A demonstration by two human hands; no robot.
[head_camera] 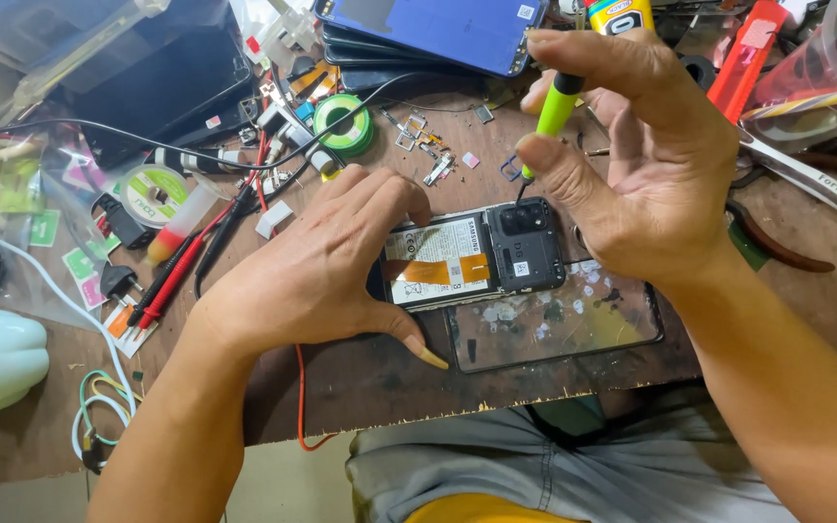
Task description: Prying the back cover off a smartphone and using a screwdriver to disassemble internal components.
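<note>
Fingers of my right hand (646,155) pinch a screwdriver (552,114) with a lime-green handle; thumb below, fingertips above, the thin dark shaft pointing down at the top edge of the opened phone (477,257). The tip itself is too small for me to tell whether it sits in a screw. My palm hides the phone's right end and whatever lies behind it.

My left hand (317,266) lies flat over the phone's left part, thumb stretched along its lower edge, fingers curled over the top edge, pressing it to the wooden table (370,378). It grips nothing else; how far the phone runs under my palm I cannot see. What shows of the phone is its bare inside: a pale battery with an orange ribbon strip across it and a black camera block on the right.

Just below the phone, partly under it, lies a clear back cover (554,329) smeared with pale spots. Beyond my hands a stack of dark phones (418,34) is cut off by the top edge. A green roll of wire (346,121) sits near small metal parts, blurred. Red and black probes (171,281) lie to the left, their ends lost among plastic bags.
</note>
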